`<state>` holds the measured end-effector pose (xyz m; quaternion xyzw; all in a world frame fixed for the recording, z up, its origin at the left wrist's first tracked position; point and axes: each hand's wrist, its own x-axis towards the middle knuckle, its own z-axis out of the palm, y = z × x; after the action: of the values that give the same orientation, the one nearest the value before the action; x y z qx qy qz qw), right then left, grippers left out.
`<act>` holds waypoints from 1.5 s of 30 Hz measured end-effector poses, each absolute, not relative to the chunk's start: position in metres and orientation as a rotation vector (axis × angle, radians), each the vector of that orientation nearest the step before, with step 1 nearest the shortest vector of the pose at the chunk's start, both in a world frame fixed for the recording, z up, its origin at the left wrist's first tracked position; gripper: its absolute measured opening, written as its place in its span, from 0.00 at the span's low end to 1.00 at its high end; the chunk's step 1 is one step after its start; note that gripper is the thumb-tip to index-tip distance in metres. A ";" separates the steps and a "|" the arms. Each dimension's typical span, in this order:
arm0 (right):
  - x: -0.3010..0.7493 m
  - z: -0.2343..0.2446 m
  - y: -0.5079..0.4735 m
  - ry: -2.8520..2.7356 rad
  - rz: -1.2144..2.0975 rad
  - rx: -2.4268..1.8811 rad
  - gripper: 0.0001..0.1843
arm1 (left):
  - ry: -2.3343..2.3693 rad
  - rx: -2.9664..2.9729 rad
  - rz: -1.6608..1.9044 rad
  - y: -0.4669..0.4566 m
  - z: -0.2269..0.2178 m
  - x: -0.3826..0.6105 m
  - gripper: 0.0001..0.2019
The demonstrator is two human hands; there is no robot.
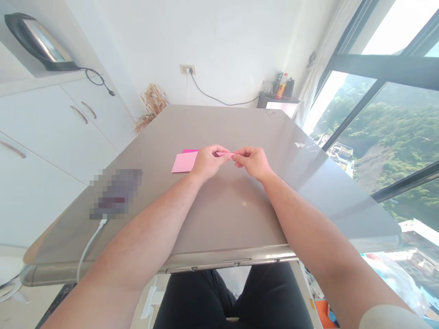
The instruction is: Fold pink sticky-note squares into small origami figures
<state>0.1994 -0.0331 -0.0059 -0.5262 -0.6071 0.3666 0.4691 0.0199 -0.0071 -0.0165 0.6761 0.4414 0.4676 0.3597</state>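
worktop [233, 214]: pixelated item [116, 192] lies left, white cable [85, 251] meeting it | left: dark-framed panel [46, 40] with looped cord [92, 80] stands on white cabinet [44, 132] | far wall [233, 41]: outlet [183, 69], black lead [216, 99] runs right | behind: dried stalks [155, 101] left, orange bottle [281, 87] on stand [263, 101] right | right: curtain [324, 57], window [363, 66], trees [404, 107]

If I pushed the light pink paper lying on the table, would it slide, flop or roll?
The light pink paper would probably slide easily, since the tabletop looks smooth and shiny. It looks thin, so it may be light and bend when lifted. It lies flat, so it seems unlikely to roll.
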 end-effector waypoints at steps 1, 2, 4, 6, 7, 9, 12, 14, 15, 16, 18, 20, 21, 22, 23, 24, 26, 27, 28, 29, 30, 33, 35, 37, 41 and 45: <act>0.200 -0.005 -0.034 -1.483 0.905 -1.284 0.09 | 1.145 1.752 1.207 -0.008 -0.015 0.020 0.13; 0.200 -0.004 -0.035 -1.477 0.909 -1.280 0.10 | 1.151 1.766 1.207 -0.009 -0.013 0.020 0.13; 0.201 -0.003 -0.036 -1.468 0.916 -1.272 0.10 | 1.161 1.796 1.223 -0.011 -0.011 0.021 0.13; 0.201 -0.003 -0.038 -1.461 0.924 -1.266 0.11 | 1.171 1.815 1.240 -0.014 -0.010 0.022 0.12; 0.201 -0.003 -0.039 -1.460 0.928 -1.267 0.12 | 1.175 1.819 1.245 -0.015 -0.011 0.022 0.12; 0.200 -0.003 -0.041 -1.459 0.938 -1.273 0.12 | 1.180 1.823 1.254 -0.016 -0.012 0.022 0.11; 0.198 -0.003 -0.044 -1.454 0.947 -1.278 0.13 | 1.169 1.812 1.276 -0.018 -0.014 0.022 0.11; 0.198 -0.002 -0.046 -1.448 0.948 -1.278 0.13 | 1.153 1.793 1.293 -0.018 -0.015 0.022 0.10; 0.197 -0.002 -0.047 -1.446 0.948 -1.277 0.13 | 1.144 1.783 1.300 -0.019 -0.016 0.022 0.10; 0.197 -0.002 -0.047 -1.445 0.948 -1.276 0.13 | 1.136 1.774 1.305 -0.019 -0.016 0.022 0.09; 0.197 -0.002 -0.047 -1.444 0.947 -1.268 0.12 | 1.126 1.764 1.307 -0.019 -0.016 0.022 0.09; 0.198 -0.003 -0.046 -1.443 0.942 -1.258 0.12 | 1.119 1.765 1.296 -0.020 -0.015 0.022 0.10; 0.198 -0.004 -0.046 -1.444 0.937 -1.253 0.12 | 1.116 1.763 1.292 -0.020 -0.015 0.022 0.10; 0.198 -0.004 -0.045 -1.444 0.931 -1.247 0.12 | 1.111 1.754 1.291 -0.020 -0.015 0.022 0.11; 0.199 -0.005 -0.045 -1.442 0.924 -1.244 0.12 | 1.103 1.734 1.295 -0.020 -0.015 0.022 0.11; 0.199 -0.005 -0.044 -1.438 0.916 -1.242 0.12 | 1.091 1.705 1.302 -0.020 -0.015 0.022 0.12; 0.199 -0.006 -0.044 -1.434 0.901 -1.239 0.12 | 1.060 1.647 1.316 -0.020 -0.016 0.022 0.12; 0.200 -0.006 -0.044 -1.437 0.893 -1.236 0.12 | 1.048 1.628 1.319 -0.020 -0.016 0.022 0.11; 0.200 -0.006 -0.044 -1.446 0.884 -1.232 0.12 | 1.039 1.620 1.319 -0.019 -0.016 0.022 0.11; 0.199 -0.006 -0.045 -1.458 0.873 -1.227 0.12 | 1.035 1.619 1.319 -0.019 -0.016 0.022 0.11; 0.199 -0.006 -0.045 -1.470 0.863 -1.223 0.12 | 1.035 1.622 1.318 -0.019 -0.016 0.022 0.11; 0.198 -0.006 -0.046 -1.488 0.837 -1.231 0.12 | 1.030 1.627 1.306 -0.020 -0.015 0.022 0.10; 0.198 -0.006 -0.046 -1.491 0.824 -1.240 0.12 | 1.025 1.629 1.293 -0.021 -0.015 0.022 0.10; 0.197 -0.006 -0.046 -1.492 0.809 -1.237 0.12 | 1.015 1.621 1.289 -0.022 -0.014 0.022 0.10; 0.198 -0.006 -0.047 -1.491 0.784 -1.232 0.12 | 0.963 1.537 1.318 -0.023 -0.013 0.023 0.09; 0.199 -0.006 -0.046 -1.478 0.781 -1.241 0.12 | 0.956 1.462 1.346 -0.020 -0.015 0.022 0.09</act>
<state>0.1992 -0.0464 -0.0065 -0.5144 -0.6126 0.3235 0.5053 0.0216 -0.0197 -0.0152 0.5916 0.3870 0.5446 0.4512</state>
